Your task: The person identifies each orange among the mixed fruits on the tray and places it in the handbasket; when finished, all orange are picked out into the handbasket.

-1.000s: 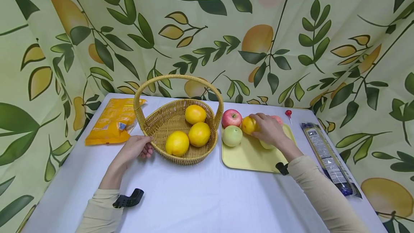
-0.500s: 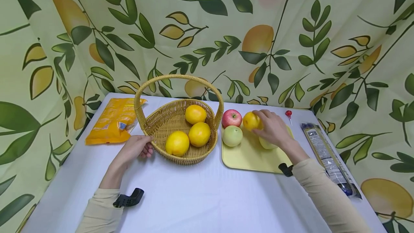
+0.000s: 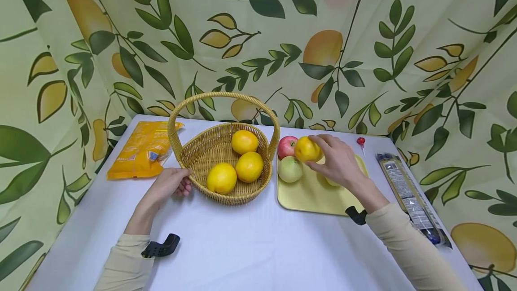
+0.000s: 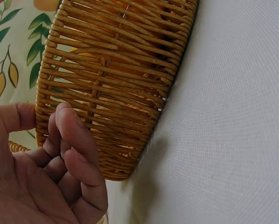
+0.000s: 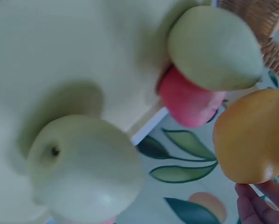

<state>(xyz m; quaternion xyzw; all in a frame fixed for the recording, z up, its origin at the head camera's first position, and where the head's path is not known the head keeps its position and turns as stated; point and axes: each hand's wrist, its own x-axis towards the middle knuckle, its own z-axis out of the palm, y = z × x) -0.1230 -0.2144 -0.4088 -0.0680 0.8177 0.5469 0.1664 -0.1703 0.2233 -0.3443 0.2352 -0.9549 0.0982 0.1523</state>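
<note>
In the head view my left hand (image 3: 167,187) pinches the near left rim of a wicker basket (image 3: 232,200) with a tall arched handle. Its thumb and fingertips meet at the rim in the left wrist view, beside the woven wall. Three yellow-orange oranges (image 3: 221,178) lie inside the basket. My right hand (image 3: 337,158) holds another orange (image 3: 305,150) by its fingertips, raised over the yellow tray (image 3: 307,199). On that tray are a red apple (image 3: 286,146), a pale green round fruit (image 3: 291,169), and a second pale green fruit (image 5: 86,168), mostly hidden by my right hand in the head view.
An orange snack bag (image 3: 139,156) lies left of the basket. Right of the tray are a red lollipop (image 3: 361,141) and a long, clear-and-blue packet (image 3: 412,199). A leaf-printed curtain (image 3: 258,48) hangs round the white table (image 3: 242,246).
The right hand has lifted the orange off the tray and carried it left, so it now overlaps the red apple in the head view. The left hand has stayed at the basket rim.
</note>
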